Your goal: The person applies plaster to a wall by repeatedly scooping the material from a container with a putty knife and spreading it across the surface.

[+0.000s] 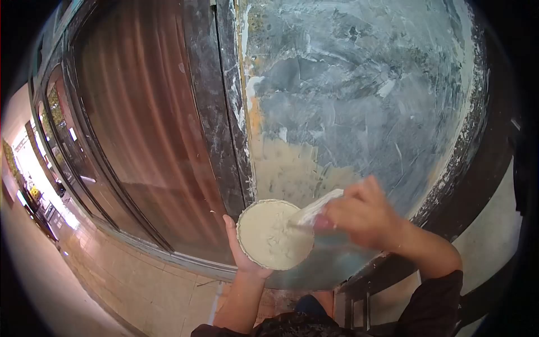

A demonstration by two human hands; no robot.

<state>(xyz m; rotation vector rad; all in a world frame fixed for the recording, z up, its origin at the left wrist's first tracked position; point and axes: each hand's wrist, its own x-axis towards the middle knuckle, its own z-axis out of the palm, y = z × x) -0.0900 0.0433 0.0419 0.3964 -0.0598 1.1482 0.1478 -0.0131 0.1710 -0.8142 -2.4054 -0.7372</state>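
- Bowl (270,201) first: it's up against the lower part of the grey panel in this view, full of creamy paste (261,229) with a rough, lumpy patch near the middle.
- Left hand (247,259) has it from below and the left side, thumb along the outside; the other fingers are hidden.
- Right hand (359,216) is a bit blurry, fingers closed round a scraper (319,206) — its coated blade reaches over the bowl's right side. Can't tell if it's touching the paste.
- Grey panel (359,112) is streaky, with a beige patch (283,163) low on its left.
- Off left — brownish-red curtain (143,112) and tiled floor (151,286).
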